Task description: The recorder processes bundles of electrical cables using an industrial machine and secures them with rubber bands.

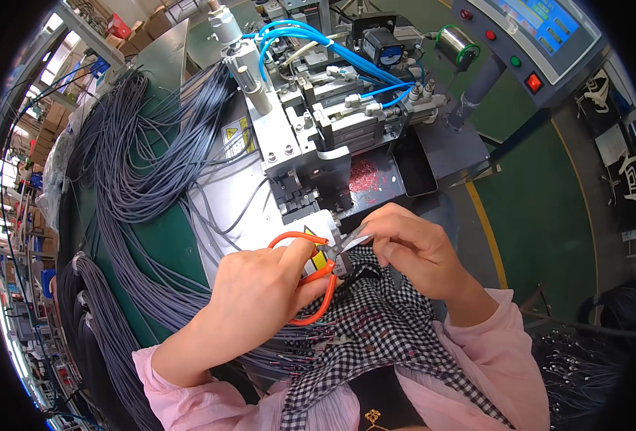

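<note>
My left hand [257, 291] is closed around the orange handles of a pair of scissors [334, 251], with the handle loops spread. The metal blades point right, toward my right hand [418, 248]. There, thumb and fingers pinch together right at the blade tips; what lies between them is too small to make out. Both hands are raised over a black-and-white checked apron [364, 327], in front of a benchtop machine [332, 118]. Below the left wrist, stripped cable ends [310, 352] with coloured wires lie by my lap.
Long bundles of grey cable [135, 194] drape over the green bench at left. Red scraps [363, 176] lie in the machine's tray, beside a black bin [413, 167]. A control panel [540, 43] stands at upper right. More dark cables [583, 373] are at lower right.
</note>
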A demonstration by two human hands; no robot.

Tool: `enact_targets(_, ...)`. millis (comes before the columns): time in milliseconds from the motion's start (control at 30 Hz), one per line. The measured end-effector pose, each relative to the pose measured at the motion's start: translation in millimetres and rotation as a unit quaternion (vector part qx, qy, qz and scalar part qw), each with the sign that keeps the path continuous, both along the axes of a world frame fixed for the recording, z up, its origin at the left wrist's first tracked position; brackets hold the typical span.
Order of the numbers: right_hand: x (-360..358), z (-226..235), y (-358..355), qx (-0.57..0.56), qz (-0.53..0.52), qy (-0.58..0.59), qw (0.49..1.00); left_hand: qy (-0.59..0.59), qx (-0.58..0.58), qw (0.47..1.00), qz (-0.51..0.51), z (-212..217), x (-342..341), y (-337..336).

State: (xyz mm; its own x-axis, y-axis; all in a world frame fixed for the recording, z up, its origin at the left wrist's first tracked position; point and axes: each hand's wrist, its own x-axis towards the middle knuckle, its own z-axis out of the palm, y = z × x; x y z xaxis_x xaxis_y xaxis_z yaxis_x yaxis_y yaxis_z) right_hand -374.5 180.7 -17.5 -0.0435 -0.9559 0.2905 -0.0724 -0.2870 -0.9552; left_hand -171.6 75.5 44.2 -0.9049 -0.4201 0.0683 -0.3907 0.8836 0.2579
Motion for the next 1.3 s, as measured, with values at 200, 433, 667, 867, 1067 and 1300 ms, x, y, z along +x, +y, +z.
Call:
enact_targets(200,3.3,1.1,0.3,-0.002,-0.011,-0.009,1.0,0.001,-0.06,0.998,0.0,1.1,-1.0,2.2)
enact_targets(433,5.7,-0.9,-0.3,-0.006,-0.013,-0.018,1.0,-0.024,-0.058,0.998,0.022,1.9,-0.8,8.6)
enact_targets(667,6.4,-6.2,2.6,0.027,-0.008,-0.045,0.999,-0.02,-0.044,0.999,0.022,1.0,-1.2,8.5)
enact_targets(867,6.9,-7.6,1.4,0.019,-0.005,-0.028,0.999,-0.02,-0.023,0.999,0.023,-1.2,0.1,5.6)
enact_targets(1067,8.5,-9.1,1.6,0.021,-0.009,-0.023,0.999,-0.01,-0.036,0.999,0.026,-1.6,-0.9,5.5)
enact_targets(1300,10.0,-10.0,1.5,0.016,-0.013,-0.011,1.0,-0.011,-0.025,0.999,0.029,-3.7,-0.2,4.9)
